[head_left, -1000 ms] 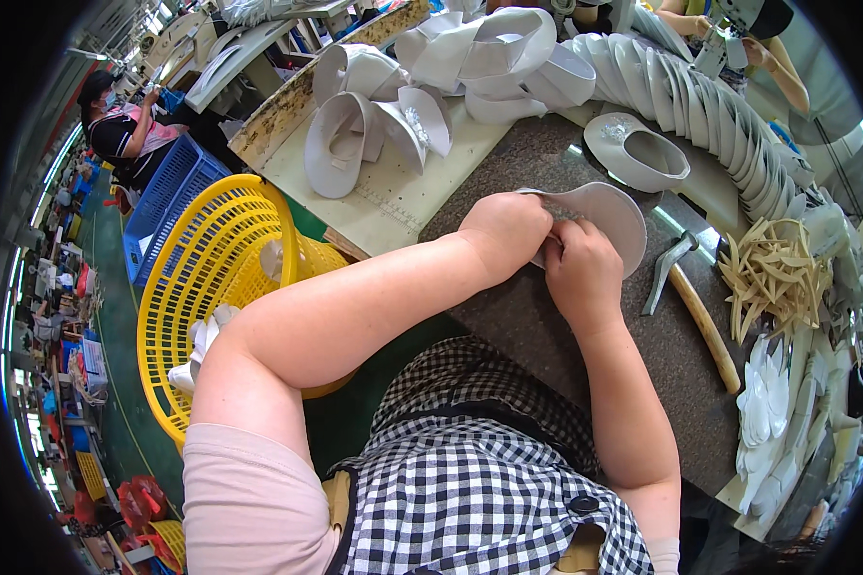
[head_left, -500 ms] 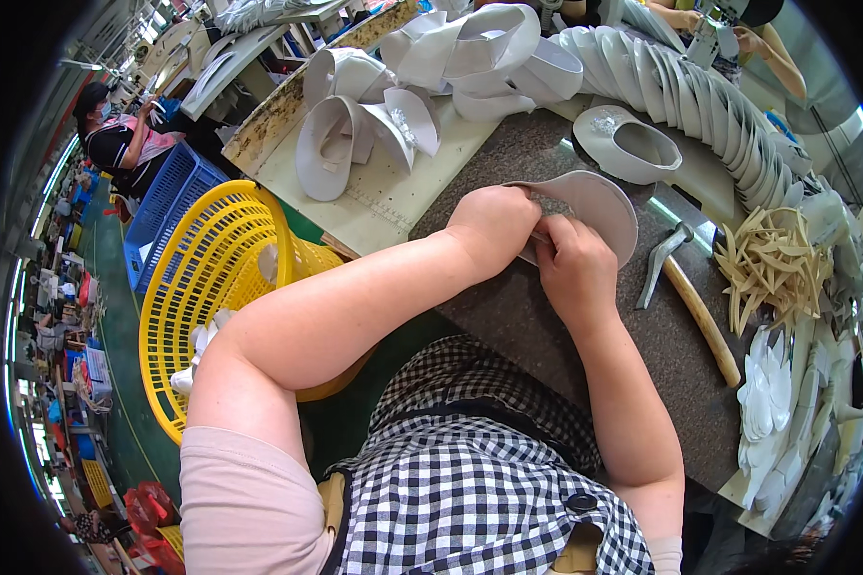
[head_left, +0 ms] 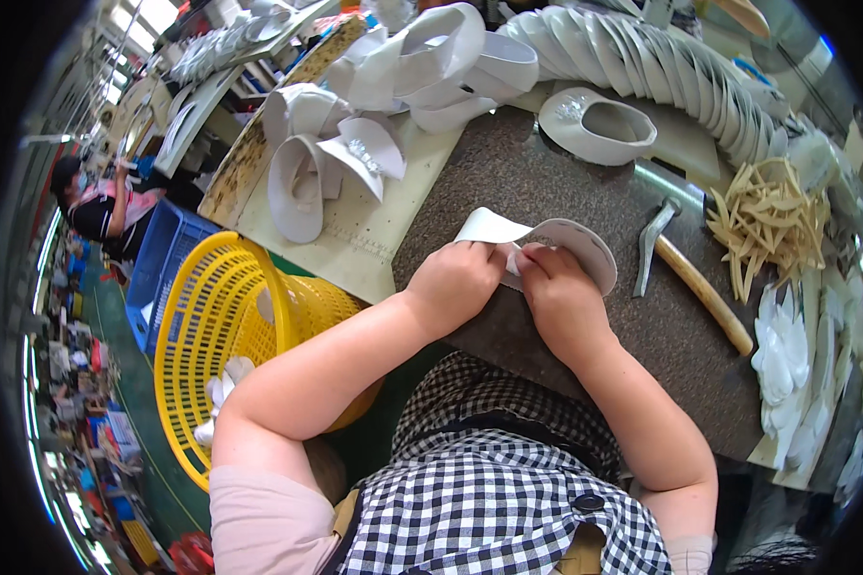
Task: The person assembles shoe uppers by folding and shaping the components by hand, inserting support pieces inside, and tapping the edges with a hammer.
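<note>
Over the near part of the dark stone slab, a white shoe upper is held in both hands. My left hand pinches its left edge, fingers closed. My right hand presses thumb and fingers together at its inner edge, close to the left fingertips. The rounded toe part curves up behind the right hand, and a white flap stands over the left one. What lies between the fingertips is partly hidden. A hammer with a wooden handle lies right of the hands. Beyond them sits another white upper.
White uppers with sparkling trim lie on the pale board. A curved row of nested uppers runs along the back. Tan strips and white cut pieces lie at right. A yellow basket and blue crate stand left.
The hands and the upper have come nearer to my body, and the left forearm is lower. The upper has been turned, so its left flap now stands up. The whole view has shifted.
</note>
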Demonstrator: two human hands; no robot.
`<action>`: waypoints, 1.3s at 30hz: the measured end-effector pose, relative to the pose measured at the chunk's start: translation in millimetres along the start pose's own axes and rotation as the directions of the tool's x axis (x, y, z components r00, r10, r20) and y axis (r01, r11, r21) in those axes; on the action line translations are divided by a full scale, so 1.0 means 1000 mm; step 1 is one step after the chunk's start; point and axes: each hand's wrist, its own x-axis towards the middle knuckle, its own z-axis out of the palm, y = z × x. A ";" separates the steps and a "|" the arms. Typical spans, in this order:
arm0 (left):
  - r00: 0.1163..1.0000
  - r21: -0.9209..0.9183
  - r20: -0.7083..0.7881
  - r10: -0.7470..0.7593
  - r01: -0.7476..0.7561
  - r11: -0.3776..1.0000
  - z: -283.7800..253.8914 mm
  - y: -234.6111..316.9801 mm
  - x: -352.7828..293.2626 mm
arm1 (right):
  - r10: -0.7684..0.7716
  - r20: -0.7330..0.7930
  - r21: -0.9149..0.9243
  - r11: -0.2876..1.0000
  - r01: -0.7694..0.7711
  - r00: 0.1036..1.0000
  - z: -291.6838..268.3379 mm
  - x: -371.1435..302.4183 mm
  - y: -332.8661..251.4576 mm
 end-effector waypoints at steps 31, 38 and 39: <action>0.962 0.076 0.106 0.252 -0.261 0.962 -0.028 -0.032 -0.012 | -0.008 0.147 -0.333 0.941 0.057 0.989 0.007 0.017 -0.031; 0.917 0.067 0.110 0.383 -0.391 0.918 -0.031 -0.044 -0.006 | -0.028 0.166 -0.281 0.957 0.074 0.986 0.009 0.018 -0.027; 0.909 0.057 0.119 0.399 -0.408 0.911 -0.032 -0.045 -0.004 | -0.025 0.156 -0.281 0.957 0.069 0.987 0.010 0.018 -0.027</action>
